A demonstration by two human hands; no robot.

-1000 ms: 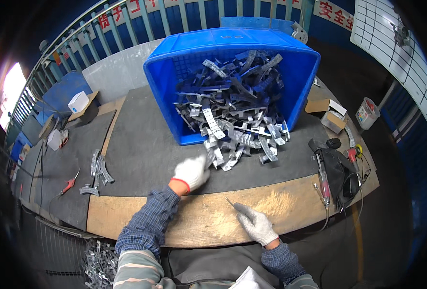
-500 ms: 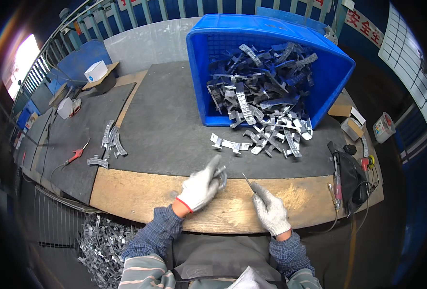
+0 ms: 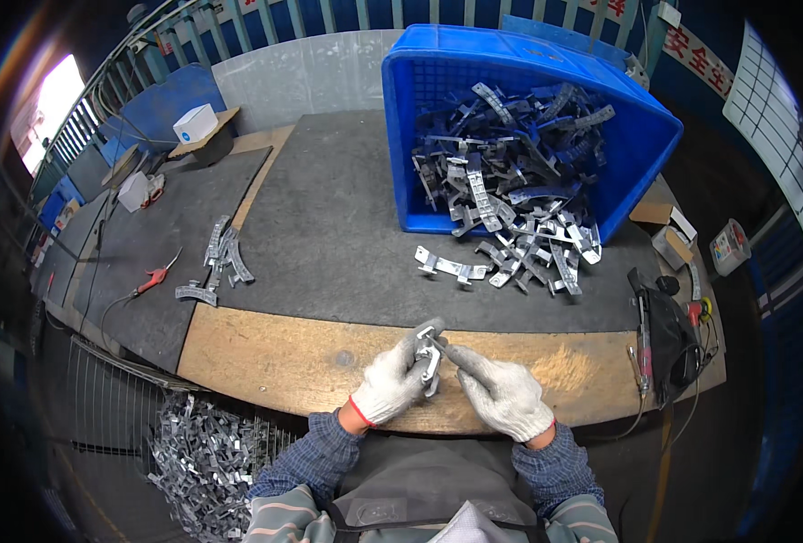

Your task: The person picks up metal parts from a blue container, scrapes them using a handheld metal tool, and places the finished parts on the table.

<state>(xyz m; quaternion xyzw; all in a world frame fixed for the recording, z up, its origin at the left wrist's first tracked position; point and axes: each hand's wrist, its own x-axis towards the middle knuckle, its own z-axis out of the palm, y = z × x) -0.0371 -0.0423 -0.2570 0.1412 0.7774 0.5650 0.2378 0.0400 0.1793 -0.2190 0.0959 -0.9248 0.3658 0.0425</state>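
Note:
In my gloved left hand is a small curved metal bracket, gripped upright between thumb and fingers above the wooden front strip of the bench. My gloved right hand is closed around a thin, blade-like tool; its tip meets the bracket's upper end, and the fingers hide most of it. Beyond my hands, a blue plastic crate lies tipped toward me, full of similar metal brackets. Several spill out of its mouth, and a single bracket lies at the left of the spill.
A few brackets sit at the left on the dark mat, near a red-handled air gun. Below the bench's left front is a heap of brackets. Right: a black bag, a pneumatic tool and hoses.
Both hands have come together; the left now shows a bracket clearly, and the right has brought the tool's tip against it. The whole view has shifted slightly.

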